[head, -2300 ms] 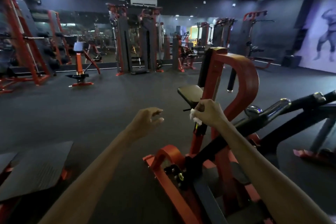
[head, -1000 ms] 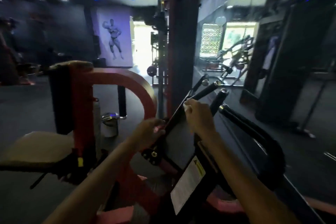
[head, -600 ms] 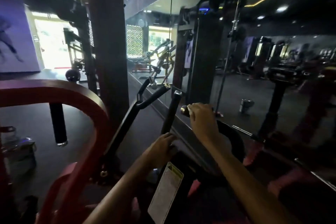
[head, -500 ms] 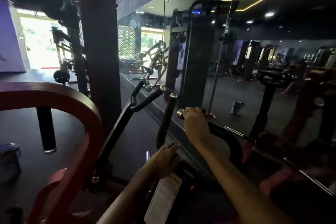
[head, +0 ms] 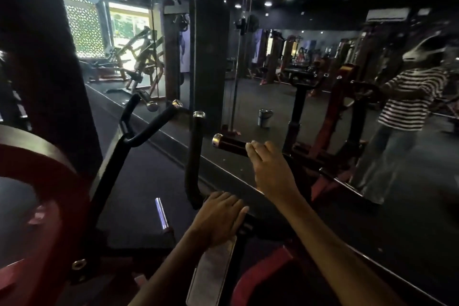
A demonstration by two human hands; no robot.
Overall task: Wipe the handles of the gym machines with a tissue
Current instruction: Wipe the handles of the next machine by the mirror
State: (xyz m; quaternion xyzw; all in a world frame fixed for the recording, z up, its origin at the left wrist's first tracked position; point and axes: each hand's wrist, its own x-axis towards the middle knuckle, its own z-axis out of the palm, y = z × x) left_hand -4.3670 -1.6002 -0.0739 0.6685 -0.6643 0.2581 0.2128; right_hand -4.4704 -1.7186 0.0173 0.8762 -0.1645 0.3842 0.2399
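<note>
A black horizontal handle (head: 229, 143) with a chrome end cap sticks out toward the mirror. My right hand (head: 272, 171) grips it just behind the cap, fingers curled over the top. A pale sliver at those fingertips looks like the tissue (head: 250, 144); the rest is hidden under the hand. My left hand (head: 219, 218) rests lower down on the machine's black frame, fingers fairly straight. An upright black handle (head: 194, 156) with a chrome cap stands just left of the gripped one, and an angled handle (head: 159, 120) lies farther left.
A wall mirror (head: 323, 107) runs close along the right and reflects a person in a striped shirt (head: 409, 97). A curved red frame (head: 57, 181) fills the left. A white label (head: 213, 271) and a chrome peg (head: 161, 213) sit below my hands.
My right hand has slid back from the chrome cap along the horizontal handle, leaving the cap bare. My left hand stays on the frame. The view has closed in on the mirror.
</note>
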